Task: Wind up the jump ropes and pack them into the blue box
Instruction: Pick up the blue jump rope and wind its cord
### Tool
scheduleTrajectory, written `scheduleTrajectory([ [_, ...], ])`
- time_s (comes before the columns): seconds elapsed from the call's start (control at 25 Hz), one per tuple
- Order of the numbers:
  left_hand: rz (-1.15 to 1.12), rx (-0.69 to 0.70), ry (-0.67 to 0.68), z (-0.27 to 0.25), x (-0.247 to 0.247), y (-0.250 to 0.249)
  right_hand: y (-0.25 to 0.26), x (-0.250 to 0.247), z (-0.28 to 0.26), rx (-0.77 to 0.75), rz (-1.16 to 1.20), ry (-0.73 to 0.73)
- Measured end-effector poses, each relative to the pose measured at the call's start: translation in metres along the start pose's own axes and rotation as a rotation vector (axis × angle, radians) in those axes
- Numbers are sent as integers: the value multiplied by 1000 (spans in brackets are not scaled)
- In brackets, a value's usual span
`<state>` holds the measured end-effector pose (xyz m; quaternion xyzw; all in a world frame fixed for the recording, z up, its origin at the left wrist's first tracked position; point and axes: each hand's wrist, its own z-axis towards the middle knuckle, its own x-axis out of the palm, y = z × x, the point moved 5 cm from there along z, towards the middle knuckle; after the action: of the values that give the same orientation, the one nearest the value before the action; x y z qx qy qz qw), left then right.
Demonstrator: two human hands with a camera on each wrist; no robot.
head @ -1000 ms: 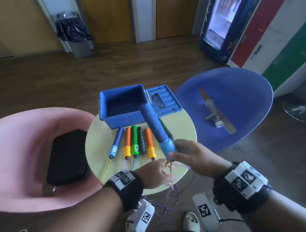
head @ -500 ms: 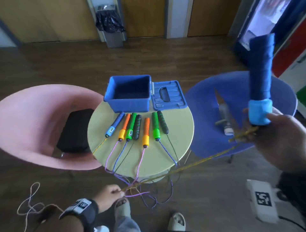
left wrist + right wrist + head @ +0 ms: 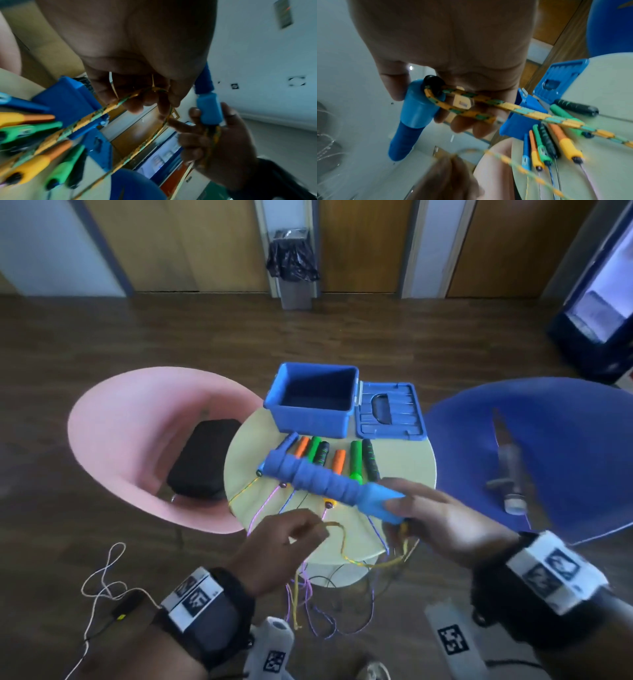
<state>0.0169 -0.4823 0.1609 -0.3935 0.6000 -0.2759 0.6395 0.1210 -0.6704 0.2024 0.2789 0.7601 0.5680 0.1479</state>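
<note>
From the head view, your right hand [image 3: 442,522] is gripping the blue handle [image 3: 329,484] above the table [image 3: 404,463], near the open blue box [image 3: 310,419]. At your left wrist, your left hand [image 3: 137,67] is pinching the yellow rope [image 3: 96,113]. At your right wrist, rope is looping across your curled fingers [image 3: 462,125].

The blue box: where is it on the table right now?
In the head view the blue box stands open at the far edge of the round table, its lid flat on its right and the rope handles just before it.
</note>
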Motion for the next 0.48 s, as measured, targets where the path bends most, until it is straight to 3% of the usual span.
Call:
scheduleTrajectory([
  [0.12, 43, 121, -61, 3, -6, -26, -6, 31, 18, 88, 11, 204],
  [0.2, 40, 77, -81, 4, -11, -19, -5, 37, 20, 77, 54, 243],
  [0.36, 45, -99, 32, -13, -2, 58, 17, 5, 6, -52, 344, 98],
  [0.48, 48, -386, 42, -54, 4, 151, 38, -44, -20, -249, 608, -138],
])
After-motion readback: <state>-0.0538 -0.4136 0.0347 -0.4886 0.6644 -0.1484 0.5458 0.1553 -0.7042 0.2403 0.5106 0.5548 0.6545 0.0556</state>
